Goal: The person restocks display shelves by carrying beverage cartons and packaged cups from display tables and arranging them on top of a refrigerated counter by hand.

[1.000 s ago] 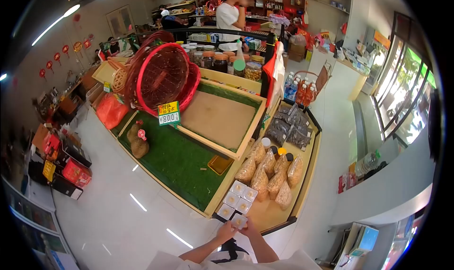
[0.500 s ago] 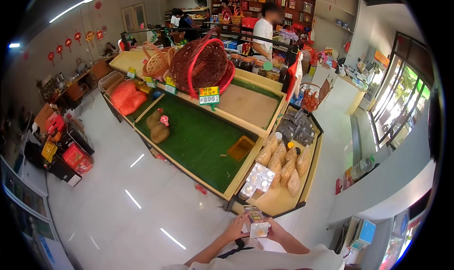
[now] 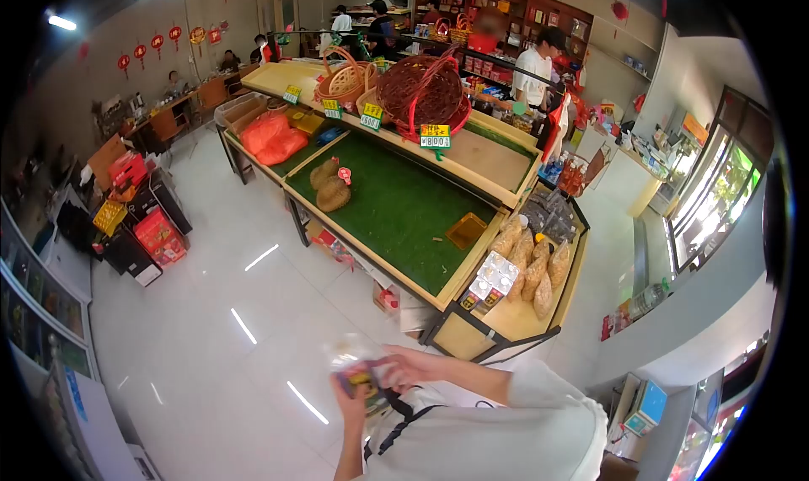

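Box [image 3: 358,368] is off the display stand [image 3: 459,334], over floor [image 3: 211,380], left of the near corner. Left hand [image 3: 350,398] clamped on its near side; right hand [image 3: 404,367] at its right, grip blurred, can't tell. Long axis unclear.

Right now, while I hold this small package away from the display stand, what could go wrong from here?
The clear-topped package is over the tiled floor, with the left hand gripping it and the right hand close against it; if the grip slips, it could drop onto the tiles.

The similar packages stand near the front edge of the wooden display stand, so a careless arm might knock one off.
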`<state>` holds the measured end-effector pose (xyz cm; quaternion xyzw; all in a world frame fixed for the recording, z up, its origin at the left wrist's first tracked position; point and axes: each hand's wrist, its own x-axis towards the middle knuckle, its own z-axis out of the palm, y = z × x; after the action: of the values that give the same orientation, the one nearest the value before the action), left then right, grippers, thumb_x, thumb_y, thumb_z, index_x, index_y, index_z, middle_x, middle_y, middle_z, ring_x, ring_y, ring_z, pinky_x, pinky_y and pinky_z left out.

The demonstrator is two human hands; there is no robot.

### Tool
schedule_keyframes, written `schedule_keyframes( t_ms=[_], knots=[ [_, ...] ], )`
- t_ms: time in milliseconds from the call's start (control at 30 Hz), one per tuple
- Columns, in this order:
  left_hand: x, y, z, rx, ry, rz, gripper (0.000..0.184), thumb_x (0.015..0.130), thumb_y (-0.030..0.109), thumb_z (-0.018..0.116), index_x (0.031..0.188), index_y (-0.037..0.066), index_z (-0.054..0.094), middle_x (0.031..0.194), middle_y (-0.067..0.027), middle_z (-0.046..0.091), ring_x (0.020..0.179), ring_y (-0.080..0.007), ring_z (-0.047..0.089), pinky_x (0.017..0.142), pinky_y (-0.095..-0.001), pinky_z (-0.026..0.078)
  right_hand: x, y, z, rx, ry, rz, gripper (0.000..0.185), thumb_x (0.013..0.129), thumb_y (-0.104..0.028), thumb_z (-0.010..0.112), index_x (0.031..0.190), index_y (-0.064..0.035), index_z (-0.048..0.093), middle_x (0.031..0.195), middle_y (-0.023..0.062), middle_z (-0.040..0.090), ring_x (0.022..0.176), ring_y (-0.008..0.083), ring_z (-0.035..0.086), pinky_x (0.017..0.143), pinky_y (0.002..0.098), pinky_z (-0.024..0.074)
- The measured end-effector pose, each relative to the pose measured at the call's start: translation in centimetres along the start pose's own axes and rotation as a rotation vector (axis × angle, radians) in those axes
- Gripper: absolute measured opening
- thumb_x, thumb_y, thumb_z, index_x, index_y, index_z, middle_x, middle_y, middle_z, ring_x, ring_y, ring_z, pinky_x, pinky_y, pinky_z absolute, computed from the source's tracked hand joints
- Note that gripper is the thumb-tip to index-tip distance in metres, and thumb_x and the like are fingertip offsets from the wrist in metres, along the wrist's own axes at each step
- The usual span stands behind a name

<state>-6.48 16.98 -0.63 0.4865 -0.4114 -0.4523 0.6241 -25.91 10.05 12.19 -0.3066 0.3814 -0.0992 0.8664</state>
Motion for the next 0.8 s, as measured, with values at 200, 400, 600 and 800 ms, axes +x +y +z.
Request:
schedule_keyframes(
  t_ms=[200,400,600,800],
  knots=[
    [1.5,5.5,-8.1,-0.834,0.3,-0.229,0.066,0.094,0.059,0.033,0.138,0.01,0.032,0.132,-0.0076,0.047,0.118,-0.0228,0.05,0.098,-0.0393,0.044,10.8,-2.7,10.3,-0.87,0.055,-0.56,0.061,0.087,-0.039,0.064,0.135,-0.0072,0.043,0.105,0.0036,0.05,0.097,0.013,0.049,0.086,0.0282,0.0443],
    [1.2,11.5,-18.2,-0.733,0.524,-0.132,0.07,0.093,0.061,0.035,0.136,0.005,0.034,0.124,-0.0088,0.05,0.11,-0.0159,0.052,0.093,-0.0305,0.044,21.2,0.3,20.9,-0.586,-0.363,-0.47,0.075,0.085,-0.017,0.064,0.143,-0.0028,0.021,0.13,0.014,0.046,0.117,0.0198,0.049,0.098,0.0316,0.0409],
    [2.2,11.4,-24.0,-0.524,0.891,-0.114,0.069,0.096,0.057,0.032,0.134,0.0,0.031,0.125,-0.0121,0.048,0.114,-0.0167,0.047,0.097,-0.0281,0.039,29.1,-1.5,26.1,-0.39,-0.611,-0.176,0.071,0.085,-0.012,0.059,0.143,0.0,0.021,0.128,0.0145,0.048,0.113,0.0194,0.052,0.095,0.03,0.0429],
    [-1.2,11.5,-34.6,-0.47,1.176,-0.03,0.068,0.097,0.056,0.027,0.131,-0.001,0.04,0.124,-0.012,0.049,0.116,-0.0171,0.045,0.102,-0.0283,0.033,37.9,2.8,36.7,-0.472,-0.779,0.145,0.062,0.085,-0.014,0.058,0.139,0.0007,0.031,0.125,0.0128,0.051,0.11,0.018,0.054,0.091,0.0281,0.0456]
  ],
)
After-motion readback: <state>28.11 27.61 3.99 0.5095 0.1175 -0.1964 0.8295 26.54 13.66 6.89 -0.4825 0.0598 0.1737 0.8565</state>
